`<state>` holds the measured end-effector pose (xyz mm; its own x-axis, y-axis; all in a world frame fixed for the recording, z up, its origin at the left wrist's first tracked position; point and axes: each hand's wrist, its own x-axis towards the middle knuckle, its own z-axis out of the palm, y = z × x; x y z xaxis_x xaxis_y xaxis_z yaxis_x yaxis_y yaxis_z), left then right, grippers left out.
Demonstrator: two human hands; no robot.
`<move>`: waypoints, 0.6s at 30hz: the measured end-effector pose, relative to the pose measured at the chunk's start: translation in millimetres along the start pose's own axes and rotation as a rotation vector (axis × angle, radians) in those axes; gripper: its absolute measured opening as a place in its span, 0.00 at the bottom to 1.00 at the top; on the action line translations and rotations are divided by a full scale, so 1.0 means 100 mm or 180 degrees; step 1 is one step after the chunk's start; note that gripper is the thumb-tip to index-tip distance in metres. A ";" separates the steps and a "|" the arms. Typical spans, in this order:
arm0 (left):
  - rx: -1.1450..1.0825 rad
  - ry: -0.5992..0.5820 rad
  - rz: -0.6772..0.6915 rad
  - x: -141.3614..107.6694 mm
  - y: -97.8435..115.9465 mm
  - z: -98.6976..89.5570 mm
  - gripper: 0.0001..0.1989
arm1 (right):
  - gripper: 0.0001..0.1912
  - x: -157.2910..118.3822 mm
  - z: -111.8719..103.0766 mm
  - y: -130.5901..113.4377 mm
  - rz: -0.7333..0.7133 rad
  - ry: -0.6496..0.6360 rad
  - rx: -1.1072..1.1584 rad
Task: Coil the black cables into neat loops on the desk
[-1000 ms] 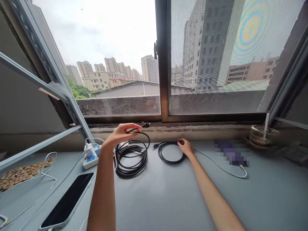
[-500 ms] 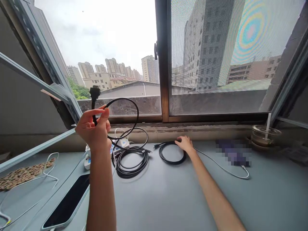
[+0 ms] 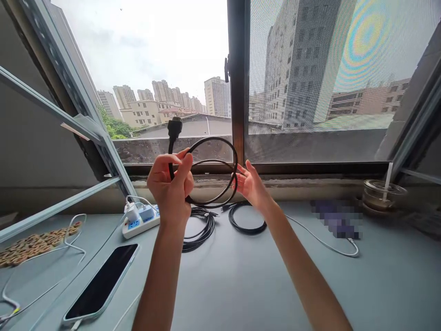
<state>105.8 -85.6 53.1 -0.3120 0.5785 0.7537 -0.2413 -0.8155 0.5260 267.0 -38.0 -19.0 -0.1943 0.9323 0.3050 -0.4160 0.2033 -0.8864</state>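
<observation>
A black cable [image 3: 235,158] is looped in the air, pinched near its plug end in my left hand [image 3: 172,181]; its thick black connector points up above the fingers. At the right side of the loops is my right hand [image 3: 251,185], fingers spread, with nothing gripped; whether its fingertips touch the cable cannot be told. Below, on the grey table [image 3: 241,285], lie a coiled black cable [image 3: 205,235], partly hidden by my left hand and wrist, and a smaller black coil [image 3: 246,230] to its right.
A white power strip [image 3: 143,224] with chargers and a phone [image 3: 103,280] lie at left, with white cords and a woven mat [image 3: 34,246]. At right are a blurred purple object [image 3: 336,219] and a lidded cup with straw [image 3: 382,195]. Window behind.
My left hand has moved right with the looped cable. My right hand has left the small coil on the table and risen up to the held loops, its fingers now spread.
</observation>
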 end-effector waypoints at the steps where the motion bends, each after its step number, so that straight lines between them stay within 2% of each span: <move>1: 0.0037 -0.0102 -0.0107 0.00 -0.01 0.00 0.17 | 0.36 -0.02 -0.03 -0.05 -0.0032 0.0016 0.0230; 3: 0.0158 -0.0366 -0.0361 -0.01 -0.06 -0.01 0.16 | 0.34 -0.07 -0.06 -0.17 -0.0088 -0.0082 0.0480; 5: 0.0296 -0.0602 -0.0559 -0.03 -0.13 0.00 0.15 | 0.30 -0.16 -0.04 -0.28 -0.0291 -0.0063 0.0208; 9: 0.0539 -0.1008 -0.0673 -0.07 -0.19 0.06 0.14 | 0.19 -0.28 0.08 -0.39 -0.0972 0.0472 -0.0366; 12: 0.0725 -0.1333 -0.0633 -0.07 -0.11 0.04 0.17 | 0.19 -0.33 0.09 -0.43 -0.1081 0.0576 -0.0347; 15: 0.1058 -0.1660 -0.0810 0.00 0.05 -0.07 0.25 | 0.18 -0.34 -0.01 -0.48 -0.1227 0.0731 -0.0296; 18: 0.1344 -0.1669 -0.0938 0.09 0.16 -0.20 0.27 | 0.19 -0.34 -0.17 -0.54 -0.1485 0.1176 -0.0136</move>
<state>80.7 -93.0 60.6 0.2172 0.7766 0.5913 0.1603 -0.6259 0.7632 311.1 -75.6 12.7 0.3255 0.7823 0.5310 -0.3456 0.6212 -0.7034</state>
